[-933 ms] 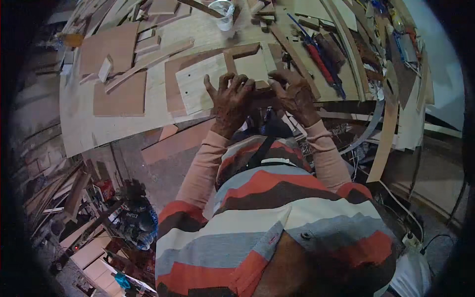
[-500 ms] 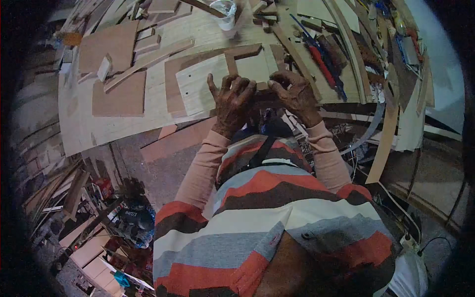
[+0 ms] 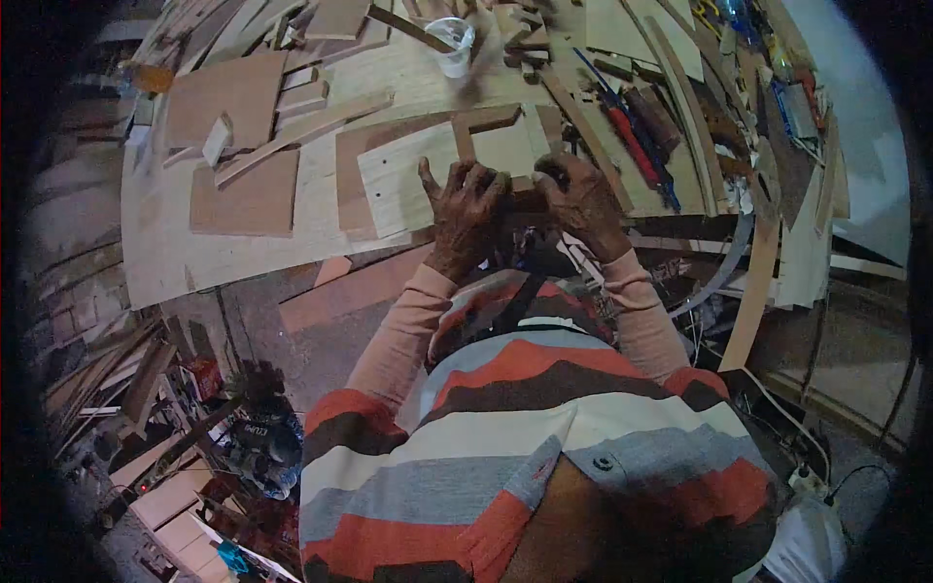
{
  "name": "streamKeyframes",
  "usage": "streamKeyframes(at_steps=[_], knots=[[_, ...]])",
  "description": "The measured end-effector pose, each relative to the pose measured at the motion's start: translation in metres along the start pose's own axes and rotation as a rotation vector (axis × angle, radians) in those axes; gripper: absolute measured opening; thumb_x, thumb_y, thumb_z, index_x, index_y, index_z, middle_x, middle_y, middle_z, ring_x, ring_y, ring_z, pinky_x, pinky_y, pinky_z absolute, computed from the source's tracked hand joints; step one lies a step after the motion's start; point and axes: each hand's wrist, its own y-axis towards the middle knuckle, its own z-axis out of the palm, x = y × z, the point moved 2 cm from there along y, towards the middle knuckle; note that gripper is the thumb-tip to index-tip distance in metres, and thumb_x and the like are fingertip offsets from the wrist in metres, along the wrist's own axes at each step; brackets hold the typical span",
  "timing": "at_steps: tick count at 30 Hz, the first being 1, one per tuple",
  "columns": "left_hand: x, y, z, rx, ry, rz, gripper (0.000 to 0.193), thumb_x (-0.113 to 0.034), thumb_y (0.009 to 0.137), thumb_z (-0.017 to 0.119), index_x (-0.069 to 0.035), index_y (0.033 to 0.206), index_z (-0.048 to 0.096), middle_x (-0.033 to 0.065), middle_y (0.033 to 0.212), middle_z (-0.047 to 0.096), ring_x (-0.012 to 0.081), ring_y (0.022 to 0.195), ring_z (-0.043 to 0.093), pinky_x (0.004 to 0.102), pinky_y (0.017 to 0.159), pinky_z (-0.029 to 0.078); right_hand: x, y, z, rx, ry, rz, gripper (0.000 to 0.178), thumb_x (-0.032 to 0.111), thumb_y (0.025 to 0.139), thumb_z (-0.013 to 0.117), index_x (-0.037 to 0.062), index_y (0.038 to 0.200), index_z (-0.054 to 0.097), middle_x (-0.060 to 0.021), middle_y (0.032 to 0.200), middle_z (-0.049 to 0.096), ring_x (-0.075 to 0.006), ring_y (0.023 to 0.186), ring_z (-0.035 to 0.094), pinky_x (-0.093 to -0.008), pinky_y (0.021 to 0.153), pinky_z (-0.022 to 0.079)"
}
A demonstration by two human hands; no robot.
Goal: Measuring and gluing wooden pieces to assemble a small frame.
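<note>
1. Our left hand [image 3: 466, 209] sits on the near edge of a pale plywood panel [image 3: 428, 175] on the bench [image 3: 224, 262]. Its fingers [image 3: 428, 180] are spread and arched, tips on the panel face.
2. Our right hand [image 3: 581, 199] is just right of the left, fingers curled downward and close together. We cannot tell what, if anything, they pinch; the spot under them is dark and blurred.
3. The panel lies flat, mostly beyond and left of the left fingers, with its near right corner under both hands. Its long axis runs left to right across the bench, slightly raised toward the right.
4. A narrow wood strip [image 3: 464, 141] crosses the panel top, pointing away from us, just past the left fingertips.
5. A brown board [image 3: 355, 160] lies under the panel, showing at its left and far edges.
6. Farther left: a reddish board [image 3: 248, 189], well apart from the hands.
7. Far edge of the bench: a clear plastic cup [image 3: 453, 44], upright.
8. Right of the right hand: a red-handled tool [image 3: 632, 146], long axis running diagonally away to the left.
9. A curved wood strip [image 3: 695, 97] lies beyond that tool.
</note>
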Motion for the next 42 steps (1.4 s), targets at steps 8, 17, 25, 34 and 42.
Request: streamKeyframes(at_steps=[8, 17, 25, 34, 42], knots=[[0.019, 0.036, 0.001, -0.098, -0.066, -0.105, 0.058, -0.034, 0.084, 0.071, -0.015, 0.137, 0.056, 0.0077, 0.119, 0.061, 0.0299, 0.115, 0.055, 0.0706, 0.111, 0.017, 0.0, -0.013, 0.004, -0.135, -0.017, -0.112, 0.046, 0.026, 0.082, 0.072, 0.0064, 0.123, 0.063, -0.0181, 0.102, 0.068, -0.038, 0.095, 0.066, -0.0482, 0.083, 0.051], [0.073, 0.066, 0.055, 0.102, -0.093, -0.139, 0.065, -0.035, 0.085, 0.068, -0.018, 0.145, 0.048, 0.005, 0.118, 0.065, 0.0293, 0.11, 0.06, 0.0695, 0.107, 0.027, 0.009, -0.024, 0.016, -0.136, -0.13, -0.15, 0.073, 0.036, 0.078, 0.078, 0.0093, 0.141, 0.05, -0.0176, 0.125, 0.059, -0.0392, 0.115, 0.055, -0.0559, 0.102, 0.038], [0.05, 0.059, 0.03, -0.09, 0.078, -0.268, 0.063, -0.03, 0.085, 0.069, -0.009, 0.141, 0.051, 0.0093, 0.104, 0.07, 0.034, 0.097, 0.061, 0.0533, 0.096, 0.039, 0.005, -0.013, 0.021, -0.257, -0.325, -0.21, 0.064, 0.029, 0.087, 0.07, 0.0083, 0.143, 0.049, -0.0198, 0.12, 0.063, -0.0378, 0.113, 0.057, -0.0538, 0.101, 0.039], [0.054, 0.045, 0.033, -0.184, 0.014, -0.305, 0.065, -0.024, 0.083, 0.069, -0.007, 0.142, 0.048, 0.0142, 0.106, 0.068, 0.035, 0.104, 0.06, 0.0515, 0.094, 0.04, 0.026, 0.019, 0.026, -0.302, -0.31, -0.233, 0.052, 0.024, 0.087, 0.068, 0.0117, 0.136, 0.056, -0.0148, 0.113, 0.067, -0.035, 0.107, 0.062, -0.0488, 0.097, 0.043], [0.049, 0.052, 0.023, -0.114, -0.088, -0.354, 0.063, -0.022, 0.08, 0.072, -0.004, 0.136, 0.05, 0.0141, 0.106, 0.068, 0.0352, 0.105, 0.059, 0.0554, 0.097, 0.035, 0.013, 0.032, 0.037, -0.242, -0.223, -0.112, 0.05, 0.022, 0.08, 0.073, 0.011, 0.127, 0.061, -0.0135, 0.112, 0.068, -0.0324, 0.098, 0.067, -0.0447, 0.088, 0.05]])
